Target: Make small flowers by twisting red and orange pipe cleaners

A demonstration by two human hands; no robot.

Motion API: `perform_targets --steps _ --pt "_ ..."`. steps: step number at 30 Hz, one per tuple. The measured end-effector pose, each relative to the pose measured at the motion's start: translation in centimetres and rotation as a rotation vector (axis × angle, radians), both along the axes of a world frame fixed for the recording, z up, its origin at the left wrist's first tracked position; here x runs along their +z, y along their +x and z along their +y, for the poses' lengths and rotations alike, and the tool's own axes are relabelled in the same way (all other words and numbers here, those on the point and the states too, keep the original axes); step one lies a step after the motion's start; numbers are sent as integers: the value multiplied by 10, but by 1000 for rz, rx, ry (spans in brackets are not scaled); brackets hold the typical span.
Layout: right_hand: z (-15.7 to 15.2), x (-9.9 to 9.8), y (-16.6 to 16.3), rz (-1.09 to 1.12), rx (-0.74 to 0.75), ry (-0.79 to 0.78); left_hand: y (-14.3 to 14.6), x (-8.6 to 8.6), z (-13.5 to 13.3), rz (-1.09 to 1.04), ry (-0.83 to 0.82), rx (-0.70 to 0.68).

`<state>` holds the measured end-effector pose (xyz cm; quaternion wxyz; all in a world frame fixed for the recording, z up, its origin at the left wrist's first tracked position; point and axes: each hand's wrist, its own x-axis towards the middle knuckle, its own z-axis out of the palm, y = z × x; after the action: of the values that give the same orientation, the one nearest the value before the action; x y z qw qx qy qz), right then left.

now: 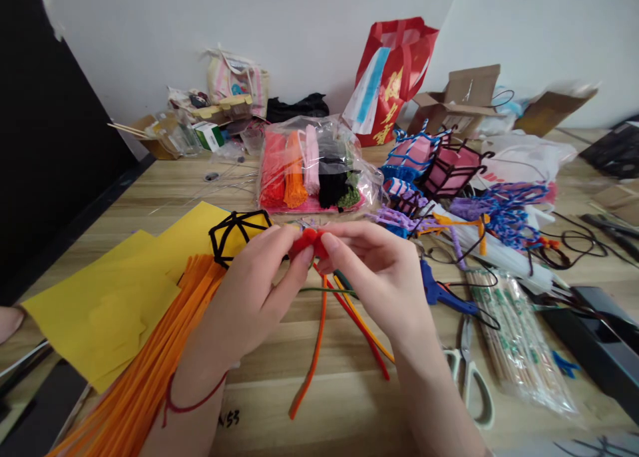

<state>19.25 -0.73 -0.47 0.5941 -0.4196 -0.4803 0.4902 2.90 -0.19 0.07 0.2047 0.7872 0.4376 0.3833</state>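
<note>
Both my hands meet over the middle of the table, pinching a small piece of bent red pipe cleaner (310,236). My left hand (264,271) grips its left side between thumb and forefinger. On the right side, my right hand (372,264) holds it the same way. Fingertips hide part of its shape. Beneath the hands lie loose pipe cleaners: an orange one (319,350), a red one (367,344) and a green one (327,289). Just behind my left hand stands a black pipe-cleaner frame (239,227).
Orange pipe cleaners (154,350) and yellow sheets (110,291) lie at left. A clear bag of coloured bundles (309,164) sits ahead. To the right are a blue glue gun (444,294), scissors (469,370), wrapped sticks (519,337) and pink lanterns (452,167). Another person's hand (8,322) shows at far left.
</note>
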Motion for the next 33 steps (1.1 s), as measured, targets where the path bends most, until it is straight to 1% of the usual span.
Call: perform_targets --steps 3,6,11,14,16,18,21,25,27,30,33 --pt "-1 2 2 4 2 13 -3 2 -2 -11 -57 -9" --pt "0 4 8 34 74 10 -4 2 -6 -112 -110 -15" --pt "2 5 12 92 187 -30 -8 -8 -12 -276 -213 66" --pt "0 7 10 128 193 -25 -7 -10 -11 -285 -252 51" --pt "-1 8 8 132 157 -24 -5 -8 -10 -261 -197 50" --pt "-2 9 7 112 143 -50 -1 -5 -10 -231 -91 70" --pt "0 7 9 106 217 -89 4 -2 -10 -176 38 76" --pt "4 1 13 189 310 -102 3 -3 -10 -157 144 73" --pt "7 -1 14 241 357 -126 1 -3 -9 -148 166 66" --pt "9 -2 14 292 428 -177 -1 -3 -9 -124 126 42" --pt "10 -1 13 309 477 -224 0 -5 -9 -218 115 115"
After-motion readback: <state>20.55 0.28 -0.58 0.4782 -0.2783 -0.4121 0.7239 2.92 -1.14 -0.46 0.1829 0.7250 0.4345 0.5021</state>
